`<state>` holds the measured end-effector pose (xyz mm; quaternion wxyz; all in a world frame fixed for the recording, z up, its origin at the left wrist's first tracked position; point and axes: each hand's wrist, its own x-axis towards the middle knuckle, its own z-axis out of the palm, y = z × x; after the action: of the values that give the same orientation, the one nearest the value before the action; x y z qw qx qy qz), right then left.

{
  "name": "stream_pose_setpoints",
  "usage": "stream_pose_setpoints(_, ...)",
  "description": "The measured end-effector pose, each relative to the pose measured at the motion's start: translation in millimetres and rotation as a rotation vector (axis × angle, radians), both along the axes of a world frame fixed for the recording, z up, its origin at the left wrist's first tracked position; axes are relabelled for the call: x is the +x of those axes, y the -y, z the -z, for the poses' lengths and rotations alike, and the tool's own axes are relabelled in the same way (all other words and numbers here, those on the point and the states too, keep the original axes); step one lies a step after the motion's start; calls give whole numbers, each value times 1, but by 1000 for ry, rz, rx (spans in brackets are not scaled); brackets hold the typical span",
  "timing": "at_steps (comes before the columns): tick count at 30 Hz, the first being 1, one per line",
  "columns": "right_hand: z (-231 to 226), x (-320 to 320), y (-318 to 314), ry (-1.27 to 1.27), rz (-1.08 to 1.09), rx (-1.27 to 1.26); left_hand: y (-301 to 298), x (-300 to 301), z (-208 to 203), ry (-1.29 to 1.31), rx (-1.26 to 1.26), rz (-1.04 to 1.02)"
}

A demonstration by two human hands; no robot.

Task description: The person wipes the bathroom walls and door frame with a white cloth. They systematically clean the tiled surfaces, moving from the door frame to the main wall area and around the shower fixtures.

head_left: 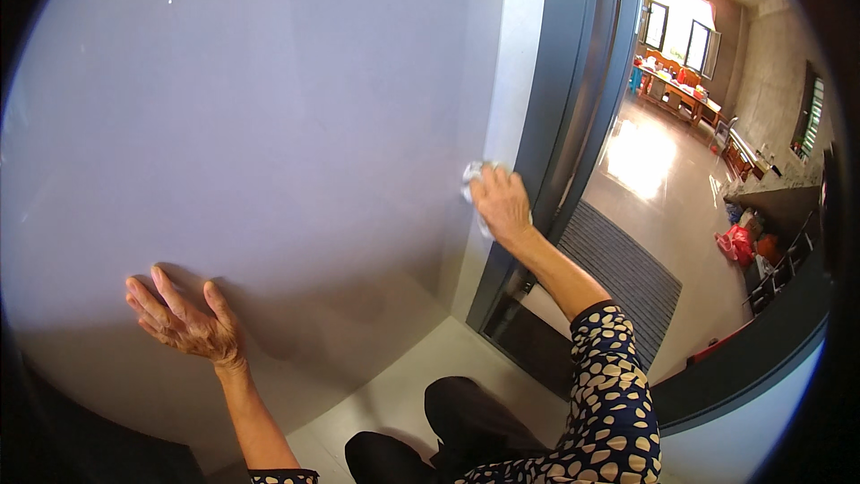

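A large, smooth, pale grey panel [296, 125] fills the left and middle of the head view. My left hand [190, 323] rests against its lower left part, fingers spread, holding nothing. Further right, my right hand [503, 204] presses a crumpled white cloth [471, 177] to the surface close to the panel's right edge. Fingers wrap over the cloth, so only its edges show around them. Just beyond that hand rises a dark grey door frame [560, 63].
My knees [466, 408] are bent above pale floor tiles [394, 376]. Through the doorway lie a grey ribbed mat [618, 273], a shiny floor, and red bags [736, 244] by the right wall. A wooden table [681, 90] stands far back under windows.
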<state>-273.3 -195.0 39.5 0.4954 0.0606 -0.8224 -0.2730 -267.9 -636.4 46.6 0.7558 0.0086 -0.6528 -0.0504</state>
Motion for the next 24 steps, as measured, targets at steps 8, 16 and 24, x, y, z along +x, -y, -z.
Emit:
stream_pose_setpoints(8,-103,-17,29,-601,-76,-251,3,1,-1,-14,-25,-34)
stream_pose_setpoints(16,34,-50,39,-466,-376,-773,4,3,-4,-6,-80,-43)
stream_pose_setpoints(24,79,-39,70,-422,-709,-1480,6,3,-5,-17,-84,-64)
